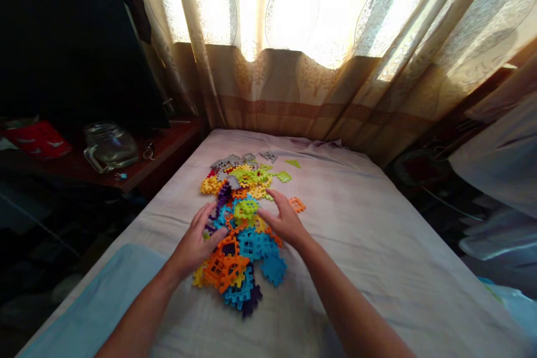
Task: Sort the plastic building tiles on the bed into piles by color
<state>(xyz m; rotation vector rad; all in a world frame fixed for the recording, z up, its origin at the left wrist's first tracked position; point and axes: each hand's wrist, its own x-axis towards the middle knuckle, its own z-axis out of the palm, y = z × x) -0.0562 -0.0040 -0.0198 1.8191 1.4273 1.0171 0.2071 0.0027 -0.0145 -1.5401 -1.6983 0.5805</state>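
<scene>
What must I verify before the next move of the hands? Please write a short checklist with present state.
1. Left hand open, fingers spread: ok.
2. Right hand open: ok.
3. Right hand touching the light green piece: cannot tell.
4. No piece apart from the pile: not ok, an orange piece lies to its right.
5. Glass jug off the bed: ok.

The left grip [201,238] and left forearm [146,296] are seen bare toward eight o'clock, the right grip [287,222] and right forearm [338,282] toward five.
</scene>
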